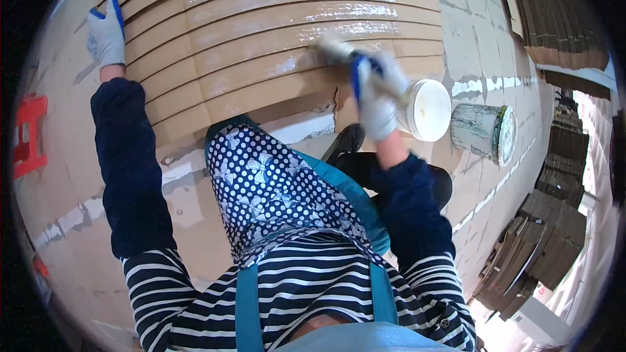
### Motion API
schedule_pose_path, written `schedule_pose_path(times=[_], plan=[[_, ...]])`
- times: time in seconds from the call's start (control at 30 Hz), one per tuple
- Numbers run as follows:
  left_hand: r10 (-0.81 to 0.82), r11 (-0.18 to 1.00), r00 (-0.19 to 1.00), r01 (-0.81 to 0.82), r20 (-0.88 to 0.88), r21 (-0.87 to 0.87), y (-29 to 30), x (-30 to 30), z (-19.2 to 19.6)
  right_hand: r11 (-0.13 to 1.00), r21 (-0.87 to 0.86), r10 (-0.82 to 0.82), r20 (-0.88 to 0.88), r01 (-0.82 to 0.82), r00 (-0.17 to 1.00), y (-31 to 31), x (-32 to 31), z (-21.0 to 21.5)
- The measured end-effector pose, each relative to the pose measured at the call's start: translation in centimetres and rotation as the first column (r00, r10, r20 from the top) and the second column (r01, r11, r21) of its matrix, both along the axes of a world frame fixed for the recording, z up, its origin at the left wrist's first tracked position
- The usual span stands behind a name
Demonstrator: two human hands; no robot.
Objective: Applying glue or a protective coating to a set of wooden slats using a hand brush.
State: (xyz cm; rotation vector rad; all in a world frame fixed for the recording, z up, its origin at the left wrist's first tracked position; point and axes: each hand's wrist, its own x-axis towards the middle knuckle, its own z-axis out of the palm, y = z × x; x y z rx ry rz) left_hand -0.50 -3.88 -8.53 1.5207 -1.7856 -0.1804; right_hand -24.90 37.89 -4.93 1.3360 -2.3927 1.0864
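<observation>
My right hand [379, 98], in a white and blue glove, grips a wide brush [334, 49]; both are blurred by motion. The brush is over the lower right part of overlapping cardboard sheets [261, 39], laid like steps with their edges showing as dark lines. Shiny wet streaks lie across the sheets, mostly towards the right. My left hand [106, 34], gloved alike, is at the left edge of the sheets, its visible fingers stretched out and apart; some fingers are hidden. A white bucket [432, 111] stands close to the right of my right hand.
A paint-smeared bucket [482, 132] stands right of the white one. A red plastic object [31, 135], perhaps a stool, is at far left. Stacks of brown cardboard [541, 238] line the right, with another pile [554, 19] at upper right. The floor [72, 189] has worn pale stripes.
</observation>
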Motion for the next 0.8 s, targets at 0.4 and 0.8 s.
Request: schedule_pose_path(times=[0.4, 0.8], plan=[[0.029, 0.998, 0.999, -0.028, 0.032, -0.056, 1.4, -1.0, 0.6, 0.978, -0.211, 0.073, 0.325, -0.003, 0.943, -2.1, 3.2, 1.3], [0.102, 0.995, 0.994, -0.102, -0.044, -0.019, -0.3, -1.1, -1.0, 0.897, -0.018, 0.442, 0.044, -0.442, 0.896, -4.3, 11.1, 1.3]])
